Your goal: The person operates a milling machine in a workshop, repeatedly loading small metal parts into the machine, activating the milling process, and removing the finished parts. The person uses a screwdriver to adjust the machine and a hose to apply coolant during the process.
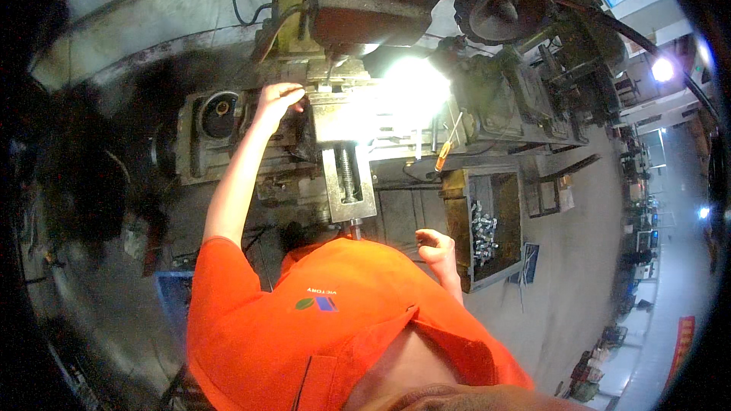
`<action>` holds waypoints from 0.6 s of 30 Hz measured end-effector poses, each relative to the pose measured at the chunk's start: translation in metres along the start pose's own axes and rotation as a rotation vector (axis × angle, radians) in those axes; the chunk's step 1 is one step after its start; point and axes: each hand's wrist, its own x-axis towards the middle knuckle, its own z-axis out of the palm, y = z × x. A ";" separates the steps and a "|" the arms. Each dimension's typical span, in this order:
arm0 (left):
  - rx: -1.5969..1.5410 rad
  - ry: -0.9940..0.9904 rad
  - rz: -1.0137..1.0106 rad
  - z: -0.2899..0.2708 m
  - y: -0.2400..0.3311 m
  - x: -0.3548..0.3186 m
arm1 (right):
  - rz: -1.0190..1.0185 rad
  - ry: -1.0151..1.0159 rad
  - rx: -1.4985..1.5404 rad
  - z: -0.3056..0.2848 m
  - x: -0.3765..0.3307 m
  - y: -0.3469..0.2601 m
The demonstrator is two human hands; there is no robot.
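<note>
My left arm stretches forward, and my left hand (pixel 280 102) is at the left side of a metal machine vise (pixel 335 118), its fingers bent and pressed together. Whatever those fingers hold, if anything, is hidden. The vise's threaded screw (pixel 347 171) runs back toward my body. Close to my front on the right, my right hand (pixel 437 250) is raised with its fingers curled in; a small dark spot shows at the fingertips, too unclear to name. Glare from a bright lamp (pixel 417 84) washes out the right part of the vise.
An orange-handled screwdriver (pixel 442 158) lies at the machine table's front edge, right of the vise. Below it stands an open metal box (pixel 455 224) with several small shiny metal parts (pixel 483 234). A heavy machine head (pixel 373 11) hangs above the vise. A round handwheel (pixel 221 114) is at left.
</note>
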 end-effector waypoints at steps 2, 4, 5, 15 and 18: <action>-0.027 0.000 0.003 0.002 -0.003 0.002 | -0.018 -0.002 -0.015 -0.001 -0.001 0.000; -0.004 -0.011 0.023 0.003 -0.002 0.005 | -0.033 -0.001 -0.056 -0.001 -0.002 0.001; 0.007 -0.017 0.036 0.003 -0.001 0.006 | -0.043 0.002 -0.077 -0.001 -0.002 0.000; 0.002 0.008 -0.010 0.001 -0.001 0.009 | -0.044 0.003 -0.152 0.000 -0.002 0.019; -0.033 -0.036 -0.039 -0.004 0.001 0.009 | -0.043 -0.008 -0.237 -0.002 -0.006 0.010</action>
